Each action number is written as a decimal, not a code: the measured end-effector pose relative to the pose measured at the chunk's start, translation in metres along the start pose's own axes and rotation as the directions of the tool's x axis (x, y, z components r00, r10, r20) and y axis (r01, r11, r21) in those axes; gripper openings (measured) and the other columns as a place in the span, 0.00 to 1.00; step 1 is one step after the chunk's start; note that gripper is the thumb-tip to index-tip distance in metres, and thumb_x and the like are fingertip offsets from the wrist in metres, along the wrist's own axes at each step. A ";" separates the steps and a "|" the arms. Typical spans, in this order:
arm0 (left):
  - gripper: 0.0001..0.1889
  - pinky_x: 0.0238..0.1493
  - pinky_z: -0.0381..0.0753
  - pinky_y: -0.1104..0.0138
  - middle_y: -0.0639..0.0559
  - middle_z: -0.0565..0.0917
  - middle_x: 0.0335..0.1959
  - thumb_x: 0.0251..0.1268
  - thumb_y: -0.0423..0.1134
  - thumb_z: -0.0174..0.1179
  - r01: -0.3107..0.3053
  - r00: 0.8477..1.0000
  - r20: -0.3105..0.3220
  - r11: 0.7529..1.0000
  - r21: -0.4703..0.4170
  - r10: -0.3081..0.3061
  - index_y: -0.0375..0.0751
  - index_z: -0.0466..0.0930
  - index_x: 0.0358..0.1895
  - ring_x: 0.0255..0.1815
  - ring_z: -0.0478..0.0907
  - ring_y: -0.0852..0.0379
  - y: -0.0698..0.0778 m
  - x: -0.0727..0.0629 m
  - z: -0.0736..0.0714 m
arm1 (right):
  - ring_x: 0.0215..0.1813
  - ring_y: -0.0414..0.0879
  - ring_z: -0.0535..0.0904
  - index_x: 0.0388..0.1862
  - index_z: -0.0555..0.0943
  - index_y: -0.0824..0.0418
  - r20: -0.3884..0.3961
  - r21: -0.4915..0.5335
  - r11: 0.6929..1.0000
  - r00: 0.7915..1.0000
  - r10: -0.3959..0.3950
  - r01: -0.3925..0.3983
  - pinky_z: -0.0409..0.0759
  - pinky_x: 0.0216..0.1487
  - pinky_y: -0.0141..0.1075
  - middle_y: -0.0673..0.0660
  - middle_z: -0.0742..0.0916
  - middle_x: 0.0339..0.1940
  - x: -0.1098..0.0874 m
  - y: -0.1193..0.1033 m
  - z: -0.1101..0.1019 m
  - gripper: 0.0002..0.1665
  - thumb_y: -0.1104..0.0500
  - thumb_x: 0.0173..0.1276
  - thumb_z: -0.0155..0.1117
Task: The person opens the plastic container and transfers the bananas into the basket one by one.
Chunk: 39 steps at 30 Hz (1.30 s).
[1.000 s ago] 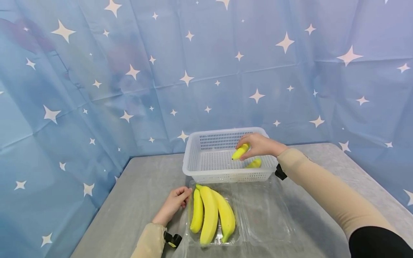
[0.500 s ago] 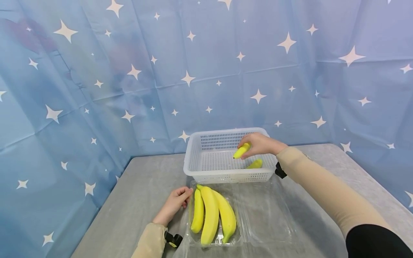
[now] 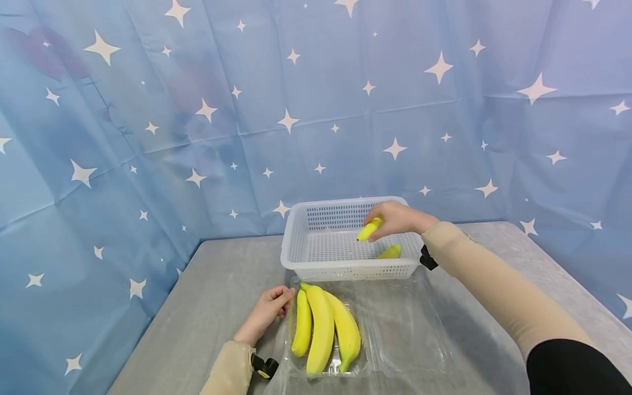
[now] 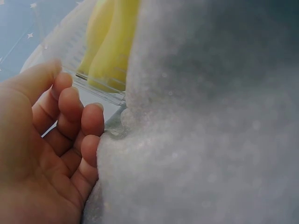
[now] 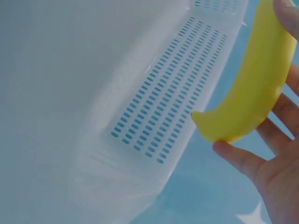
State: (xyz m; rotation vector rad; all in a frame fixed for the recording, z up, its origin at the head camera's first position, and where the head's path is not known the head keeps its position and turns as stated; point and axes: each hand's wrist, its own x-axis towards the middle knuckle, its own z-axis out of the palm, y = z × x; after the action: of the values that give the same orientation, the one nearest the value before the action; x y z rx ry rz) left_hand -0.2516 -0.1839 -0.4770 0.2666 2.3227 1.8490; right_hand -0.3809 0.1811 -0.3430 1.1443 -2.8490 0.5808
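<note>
In the head view my right hand (image 3: 397,218) grips a small yellow banana (image 3: 369,229) above the white perforated basket (image 3: 301,264). The right wrist view shows this banana (image 5: 254,79) held between thumb and fingers, its dark tip free. A second banana (image 3: 390,252) lies inside the basket at the near right. My left hand (image 3: 266,312) is at the far left corner of a clear plastic clamshell box (image 3: 365,362). Seen from the left wrist, its curled fingers and thumb pinch the box's edge (image 4: 110,95). Three bananas (image 3: 322,332) lie side by side in the box's left half.
The clamshell's lid half (image 3: 412,329) lies spread flat to the right, just before the basket. All of this is on a grey table (image 3: 217,285). A blue star-patterned curtain (image 3: 316,99) hangs close behind the basket and along both sides.
My right hand has lifted the gripped banana very slightly over the basket. The left hand, the box and the other bananas stay as they were.
</note>
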 end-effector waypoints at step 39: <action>0.24 0.23 0.69 0.69 0.52 0.72 0.20 0.70 0.55 0.56 -0.050 0.999 -0.007 0.998 0.039 0.051 0.36 0.72 0.26 0.19 0.66 0.59 -0.015 0.007 -0.002 | 0.43 0.47 0.78 0.46 0.86 0.58 0.093 -0.014 0.992 0.988 0.127 -0.126 0.78 0.42 0.41 0.53 0.85 0.45 0.030 0.020 -0.003 0.23 0.50 0.54 0.78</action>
State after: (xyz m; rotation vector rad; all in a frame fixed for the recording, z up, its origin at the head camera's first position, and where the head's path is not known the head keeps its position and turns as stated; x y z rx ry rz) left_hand -0.2593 -0.1878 -0.4911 0.3266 2.3801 1.8324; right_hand -0.4171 0.1752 -0.3426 1.0215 -3.0183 0.5339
